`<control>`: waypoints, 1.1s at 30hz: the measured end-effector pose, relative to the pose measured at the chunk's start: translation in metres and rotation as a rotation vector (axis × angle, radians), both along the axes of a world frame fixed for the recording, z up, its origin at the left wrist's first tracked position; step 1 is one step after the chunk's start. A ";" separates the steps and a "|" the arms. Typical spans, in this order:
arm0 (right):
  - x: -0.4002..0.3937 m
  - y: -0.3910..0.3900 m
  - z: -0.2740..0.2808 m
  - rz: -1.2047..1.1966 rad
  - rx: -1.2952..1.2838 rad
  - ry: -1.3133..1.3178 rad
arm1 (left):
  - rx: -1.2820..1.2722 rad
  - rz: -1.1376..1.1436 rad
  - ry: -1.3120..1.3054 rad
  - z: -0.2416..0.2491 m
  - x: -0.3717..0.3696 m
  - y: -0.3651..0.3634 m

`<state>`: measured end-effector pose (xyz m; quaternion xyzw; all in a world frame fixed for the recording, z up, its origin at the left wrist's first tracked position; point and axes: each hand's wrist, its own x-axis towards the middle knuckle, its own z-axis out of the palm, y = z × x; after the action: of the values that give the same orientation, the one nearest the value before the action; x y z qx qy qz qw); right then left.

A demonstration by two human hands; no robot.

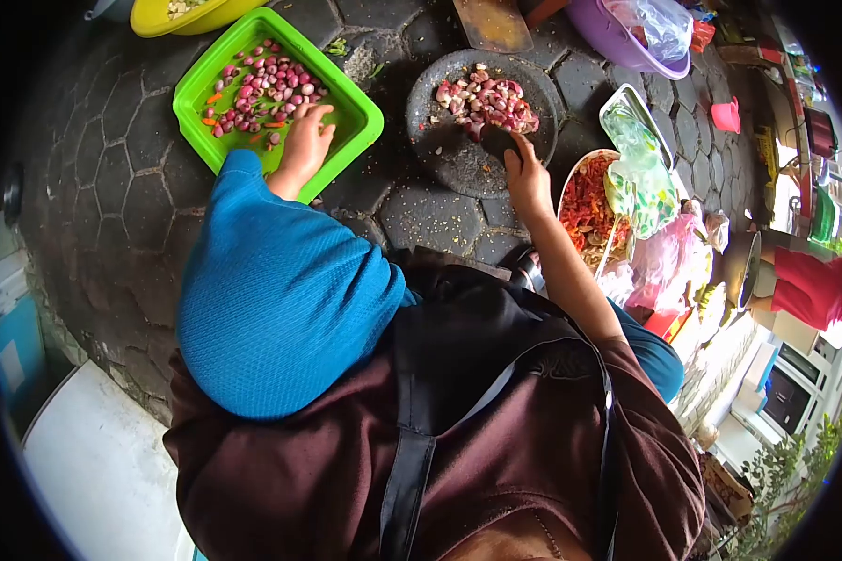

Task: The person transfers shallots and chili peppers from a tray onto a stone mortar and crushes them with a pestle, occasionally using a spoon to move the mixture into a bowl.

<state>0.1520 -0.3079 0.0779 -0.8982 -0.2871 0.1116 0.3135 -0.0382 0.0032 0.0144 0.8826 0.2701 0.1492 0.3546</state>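
Over the bright green tray (355, 140), my left hand (301, 150) reaches in with its fingers apart, beside a heap of small shallots (276, 82). A few orange chillies (213, 98) lie among them. My right hand (528, 182) is closed round what looks like a dark stone pestle (499, 140), mostly hidden by the fingers. Its end rests in the round stone mortar (440, 159), against a pile of crushed shallots (486, 101).
To the right of the mortar stands a container of chopped red chillies (589, 210), with plastic bags (664, 262) alongside. A wooden board (494, 23), a purple basin (617, 42) and a yellow bowl (173, 19) sit farther off on the paving stones (430, 220).
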 end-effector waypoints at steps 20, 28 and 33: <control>0.010 0.047 0.011 0.075 -0.045 -0.083 | 0.061 -0.200 0.118 -0.029 -0.041 0.009; 0.025 0.044 -0.024 0.112 -0.238 0.068 | 0.150 -0.359 0.119 -0.033 -0.021 0.012; 0.020 0.048 0.013 0.033 -0.051 0.005 | 0.177 -0.341 0.247 -0.038 -0.011 0.015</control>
<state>0.1723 -0.2601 0.0910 -0.9008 -0.2982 0.1264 0.2893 -0.0495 0.0182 -0.0234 0.9548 0.1444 0.0012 0.2600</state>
